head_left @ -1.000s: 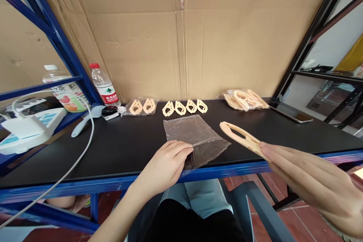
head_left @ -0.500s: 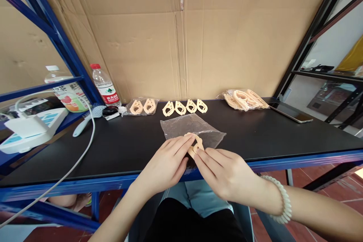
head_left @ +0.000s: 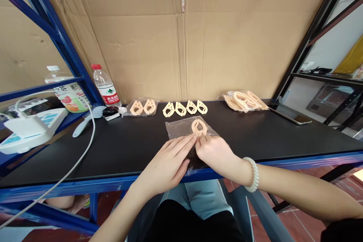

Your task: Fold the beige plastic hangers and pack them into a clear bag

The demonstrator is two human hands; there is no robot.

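Observation:
A clear plastic bag (head_left: 180,128) lies flat on the black table (head_left: 283,136) in front of me. A beige teardrop-shaped plastic piece (head_left: 199,126) sits inside the bag near its far end. My right hand (head_left: 214,152), with a bead bracelet on the wrist, reaches into the bag's mouth and pinches the near end of that piece. My left hand (head_left: 168,162) rests on the bag's near left edge, fingers stretched forward and pressing the film down.
Several loose beige pieces (head_left: 185,107) line the back edge, with a bagged pair (head_left: 142,107) to their left and a bagged heap (head_left: 244,100) to the right. A phone (head_left: 289,113) lies far right. A water bottle (head_left: 104,85), brush (head_left: 86,121) and white cable (head_left: 82,151) sit left. Cardboard stands behind.
My right hand brought the beige piece from the right to the bag's mouth and has slid it deep inside. My left hand has stayed on the bag's edge.

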